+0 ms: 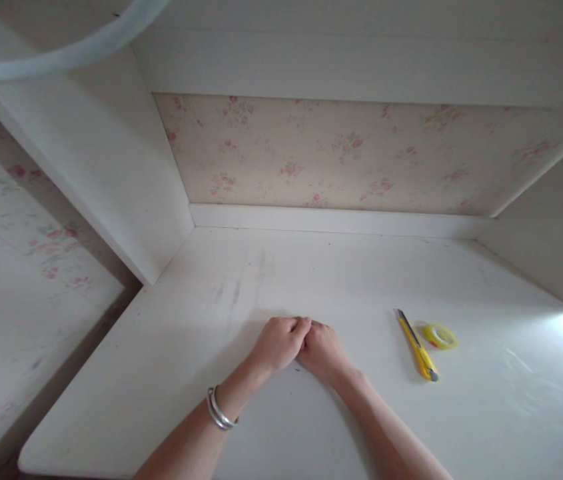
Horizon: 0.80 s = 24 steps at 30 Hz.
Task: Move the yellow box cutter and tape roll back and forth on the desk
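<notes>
My left hand [281, 340] and my right hand [322, 348] rest together on the white desk [271, 440], near its middle. Both are closed, with the fingers curled in and the knuckles touching. The left thumb lies against the right hand where they meet. No object shows in either of them, though the undersides of the fingers are hidden. To the right of my right hand, apart from it, lies a yellow box cutter [418, 347] with its blade end pointing away from me. Right beside the cutter is a roll of yellow tape [440, 336] lying flat.
White side panels [106, 147] stand at the left and right of the desk, with a low ledge [341, 219] along the back. Floral wallpaper [311, 153] covers the wall behind. A pale curved tube [71, 57] crosses the upper left. Two silver bangles [220, 410] circle my left wrist.
</notes>
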Available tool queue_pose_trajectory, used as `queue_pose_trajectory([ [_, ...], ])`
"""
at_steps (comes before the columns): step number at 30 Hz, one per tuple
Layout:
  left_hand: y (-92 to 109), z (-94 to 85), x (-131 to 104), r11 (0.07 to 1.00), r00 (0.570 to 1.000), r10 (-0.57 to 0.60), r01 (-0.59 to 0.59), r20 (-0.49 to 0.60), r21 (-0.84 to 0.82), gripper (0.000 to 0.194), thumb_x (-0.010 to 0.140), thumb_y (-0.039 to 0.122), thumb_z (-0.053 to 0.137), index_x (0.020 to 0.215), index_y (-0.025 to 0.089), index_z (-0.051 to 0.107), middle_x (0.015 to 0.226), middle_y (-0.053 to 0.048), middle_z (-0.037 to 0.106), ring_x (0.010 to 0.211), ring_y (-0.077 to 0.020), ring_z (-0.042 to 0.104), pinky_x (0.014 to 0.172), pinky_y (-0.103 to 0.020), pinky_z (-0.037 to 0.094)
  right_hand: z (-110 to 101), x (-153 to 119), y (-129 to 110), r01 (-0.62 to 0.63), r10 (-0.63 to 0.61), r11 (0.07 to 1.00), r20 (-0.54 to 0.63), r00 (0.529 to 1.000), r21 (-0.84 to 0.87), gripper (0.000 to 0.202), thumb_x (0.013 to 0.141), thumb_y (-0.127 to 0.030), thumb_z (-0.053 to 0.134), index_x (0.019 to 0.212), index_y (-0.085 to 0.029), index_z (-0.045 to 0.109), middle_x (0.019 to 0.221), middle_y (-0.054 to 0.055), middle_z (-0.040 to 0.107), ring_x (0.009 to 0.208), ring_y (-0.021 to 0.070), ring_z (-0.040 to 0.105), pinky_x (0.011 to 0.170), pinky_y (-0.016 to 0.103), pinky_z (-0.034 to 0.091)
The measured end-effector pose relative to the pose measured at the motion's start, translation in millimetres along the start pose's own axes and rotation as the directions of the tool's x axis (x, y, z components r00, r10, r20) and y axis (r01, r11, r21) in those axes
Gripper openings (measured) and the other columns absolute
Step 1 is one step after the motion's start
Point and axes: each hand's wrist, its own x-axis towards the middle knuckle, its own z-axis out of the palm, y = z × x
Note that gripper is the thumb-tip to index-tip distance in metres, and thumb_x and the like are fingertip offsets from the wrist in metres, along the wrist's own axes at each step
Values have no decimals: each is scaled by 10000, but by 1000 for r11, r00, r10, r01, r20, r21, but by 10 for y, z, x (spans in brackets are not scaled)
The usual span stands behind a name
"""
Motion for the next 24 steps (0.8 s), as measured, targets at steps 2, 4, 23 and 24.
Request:
queue_pose_trajectory([
  [2,-6,2,0,1000,1000,2,-2,-5,2,558,915,483,284,666,167,671,663,-59,682,664,-179,601,589,-248,360,0,1,1,-5,5,1000,2,1000,4,246,739,-124,458,884,-172,651,885,59,698,781,166,632,638,223,352],
  [4,-10,2,0,1000,1000,4,-4,-7,2,560,916,486,283,664,168,669,664,-58,682,658,-177,599,587,-248,358,7,2,7,-1,1,1000,-2,1000,9,255,737,-121,455,891,-171,652,884,63,698,781,169,630,642,225,354],
  [23,-14,1,5,999,1000,-3,3,1,33,581,916,506,270,657,164,661,668,-60,683,657,-175,602,582,-242,363,38,9,35,3,-3,1000,-16,1000,4,232,717,-129,453,840,-168,646,852,64,698,734,162,619,613,230,335],
  [24,-19,3,6,999,1000,-3,3,0,37,581,916,506,270,654,163,659,663,-59,680,652,-173,600,577,-241,361,38,12,36,2,-2,1000,-17,1000,4,230,720,-131,453,837,-168,648,851,63,699,734,162,620,612,229,336],
])
